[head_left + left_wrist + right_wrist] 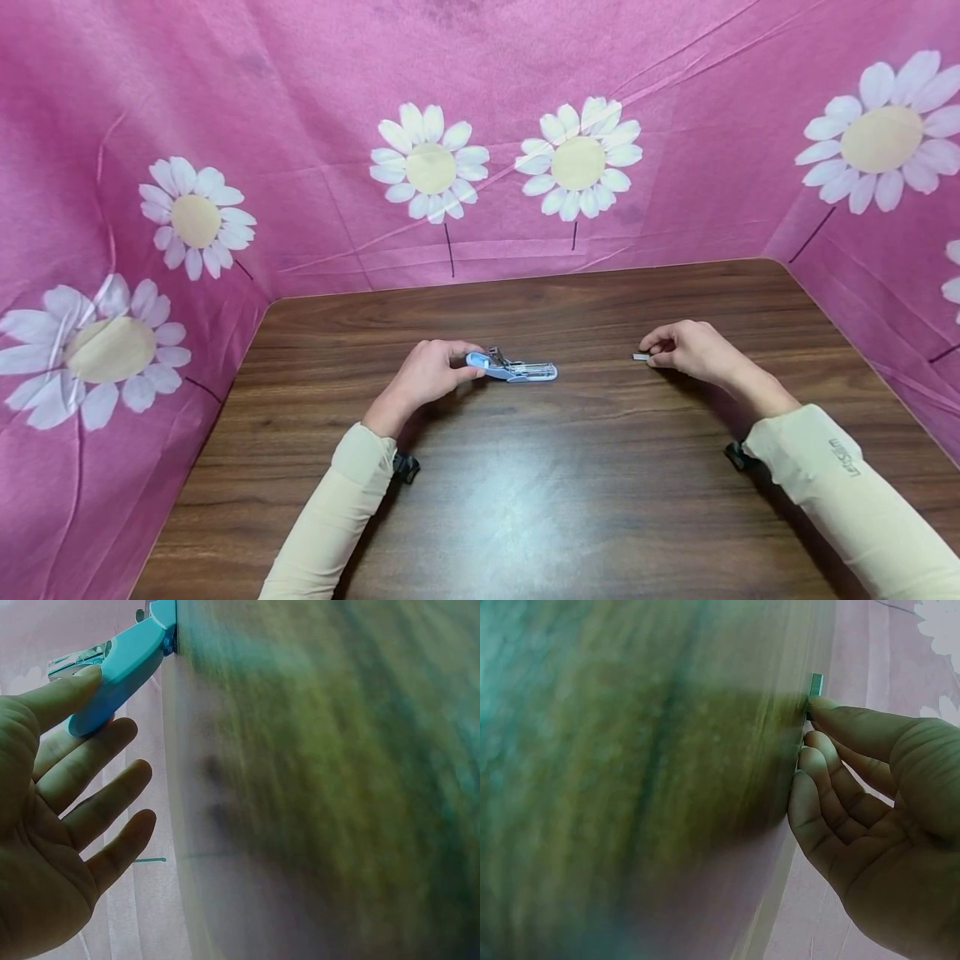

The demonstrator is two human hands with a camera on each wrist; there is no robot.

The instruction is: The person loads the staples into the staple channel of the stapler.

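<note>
A light blue stapler (534, 374) lies low over the table left of centre, its top swung back so the metal staple channel shows. My left hand (429, 371) pinches its left end between thumb and fingers. In the left wrist view the thumb presses the blue body (133, 666) while the other fingers spread loosely below. Off to the right, my right hand (692, 354) pinches a short silvery strip of staples (640, 357) close over the tabletop. One end of that strip (817, 684) sticks out past the thumb tip in the right wrist view.
Both hands are over a brown wood-grain table (525, 483) with rounded far corners. A pink cloth (315, 150) printed with white daisies stands around its back and sides. Dark wrist straps (406, 467) show at the sleeve cuffs.
</note>
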